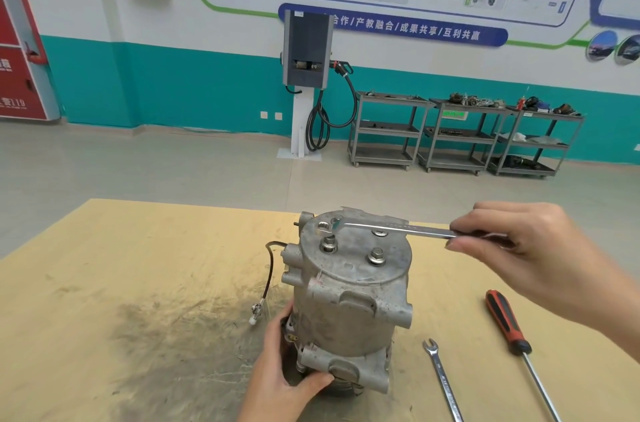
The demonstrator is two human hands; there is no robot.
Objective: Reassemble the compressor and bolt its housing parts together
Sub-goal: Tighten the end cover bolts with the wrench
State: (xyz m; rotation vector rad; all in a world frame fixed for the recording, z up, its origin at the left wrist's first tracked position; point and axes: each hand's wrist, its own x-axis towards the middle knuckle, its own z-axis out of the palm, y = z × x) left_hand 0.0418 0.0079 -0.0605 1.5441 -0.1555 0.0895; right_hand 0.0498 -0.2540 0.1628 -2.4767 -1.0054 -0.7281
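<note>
A grey metal compressor (346, 300) stands upright on the wooden table (138, 283). Several bolts (376, 255) sit in its round top cover. My left hand (287, 376) grips the compressor's lower housing at the front left. My right hand (519, 248) pinches the handle end of a silver wrench (391, 228). The wrench's open jaw lies at a bolt (323, 226) near the cover's far left edge. A black wire with a white plug (256, 312) hangs from the compressor's left side.
A second wrench (443, 383) lies on the table right of the compressor. A red and black screwdriver (509, 328) lies beyond it. Grey stains mark the wood at left. Metal carts (460, 134) and a charging post (306, 75) stand by the far wall.
</note>
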